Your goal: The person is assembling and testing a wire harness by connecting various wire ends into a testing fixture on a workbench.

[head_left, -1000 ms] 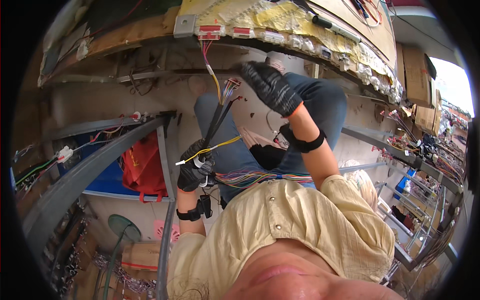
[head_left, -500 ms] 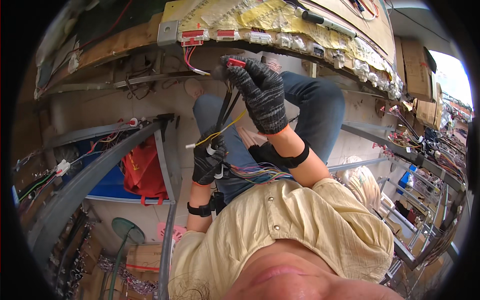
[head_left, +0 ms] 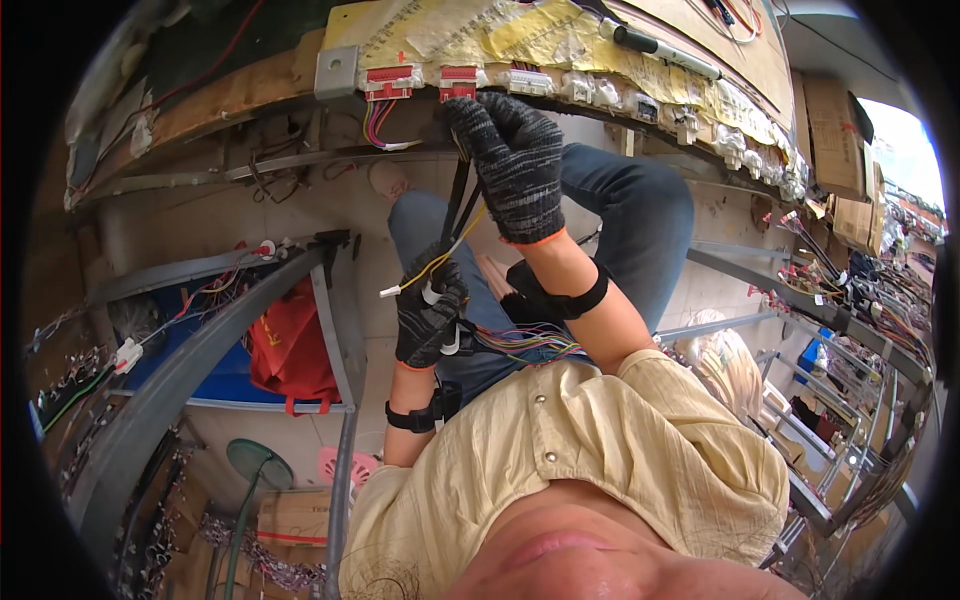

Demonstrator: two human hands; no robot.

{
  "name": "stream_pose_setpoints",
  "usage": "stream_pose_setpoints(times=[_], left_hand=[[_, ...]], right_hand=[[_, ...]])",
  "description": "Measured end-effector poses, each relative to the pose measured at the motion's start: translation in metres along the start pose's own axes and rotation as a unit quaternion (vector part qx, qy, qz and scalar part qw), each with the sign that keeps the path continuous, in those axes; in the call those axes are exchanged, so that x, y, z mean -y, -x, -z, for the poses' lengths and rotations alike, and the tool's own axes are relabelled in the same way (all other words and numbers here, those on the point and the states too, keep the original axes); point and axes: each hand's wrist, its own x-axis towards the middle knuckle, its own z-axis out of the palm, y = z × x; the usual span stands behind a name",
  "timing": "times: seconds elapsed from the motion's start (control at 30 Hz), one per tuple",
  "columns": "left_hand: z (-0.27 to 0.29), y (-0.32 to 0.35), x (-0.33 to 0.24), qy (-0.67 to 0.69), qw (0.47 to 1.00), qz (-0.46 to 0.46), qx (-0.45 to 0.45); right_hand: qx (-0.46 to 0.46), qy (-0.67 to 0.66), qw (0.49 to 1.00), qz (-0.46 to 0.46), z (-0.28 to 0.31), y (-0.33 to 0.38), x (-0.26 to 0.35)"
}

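The black wires (head_left: 458, 190) ran between two gloved hands, on the near side of a board (head_left: 430, 35). The left hand (head_left: 432, 312) was clenched round their near part, beside a yellow wire (head_left: 426, 271); the right hand's (head_left: 508, 165) fingers pinched their far end, at a red plug (head_left: 458, 83) on the board's near edge. A pen (head_left: 665, 52) lay farther right.

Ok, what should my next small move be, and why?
I'd probably press the red connector straight toward the yellow-covered board with your right hand. Your right fingertips are right at it, it lines up with the board's edge, and your left hand has the black-sleeved wires below. I can't tell whether it's fully seated.
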Motion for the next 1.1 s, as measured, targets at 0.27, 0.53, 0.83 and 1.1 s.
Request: stream_pose_setpoints(times=[0.27, 0.53, 0.83, 1.1], left_hand=[[0.023, 0.002, 0.011, 0.182, 0.972, 0.146, 0.015], [0.020, -0.002, 0.010, 0.123, 0.987, -0.005, 0.100], [0.007, -0.002, 0.009, 0.119, 0.992, -0.001, 0.039], [0.001, -0.010, 0.011, 0.097, 0.995, 0.000, 0.008]], right_hand=[[-0.060, 0.013, 0.998, -0.029, 0.001, 0.002, 0.012], [0.193, -0.106, 0.939, -0.263, 0.049, 0.004, -0.024], [0.053, -0.080, 0.973, -0.210, 0.043, 0.004, -0.007], [0.036, 0.105, 0.994, 0.009, 0.064, 0.007, 0.015]])
